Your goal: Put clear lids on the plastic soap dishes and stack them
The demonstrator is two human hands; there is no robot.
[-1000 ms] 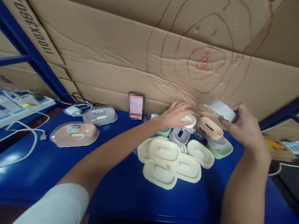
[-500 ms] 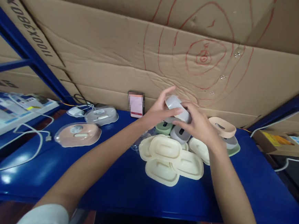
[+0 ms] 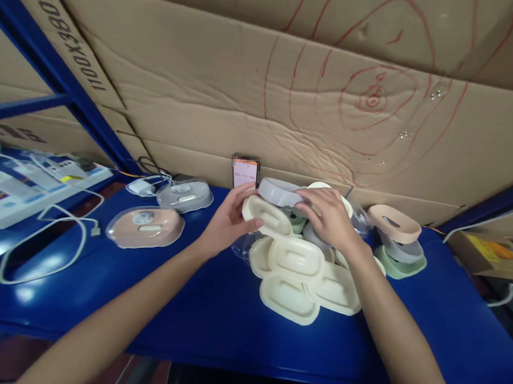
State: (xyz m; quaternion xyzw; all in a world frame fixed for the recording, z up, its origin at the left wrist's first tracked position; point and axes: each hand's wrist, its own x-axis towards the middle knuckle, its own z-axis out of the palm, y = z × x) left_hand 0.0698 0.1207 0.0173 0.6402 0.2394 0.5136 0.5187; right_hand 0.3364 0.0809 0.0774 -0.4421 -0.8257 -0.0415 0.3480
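Observation:
My left hand (image 3: 227, 225) pinches a cream oval tray (image 3: 267, 215) with a recessed middle, thumb on its near side. My right hand (image 3: 332, 218) grips the right end of a grey oval plastic shell (image 3: 278, 192), just behind and above that tray. My left fingertips are close to the shell's left end; whether they touch it I cannot tell. Below both hands lies a pile of cream oval trays (image 3: 290, 301). Behind the pile, a green piece (image 3: 297, 223) and another grey piece are partly hidden by my right hand.
On the right are stacked peach (image 3: 396, 224), grey and green shells. Two lidded oval boxes, one pink (image 3: 147, 231) and one grey (image 3: 189, 201), sit left. A phone (image 3: 246, 170) leans on the cardboard (image 3: 193, 92). A white cable (image 3: 45, 279) and power strip (image 3: 25, 197) lie far left.
The grey shell has come down and now sits level in my right hand. My left hand has moved down and left and now holds a cream tray. The camera view has shifted slightly left.

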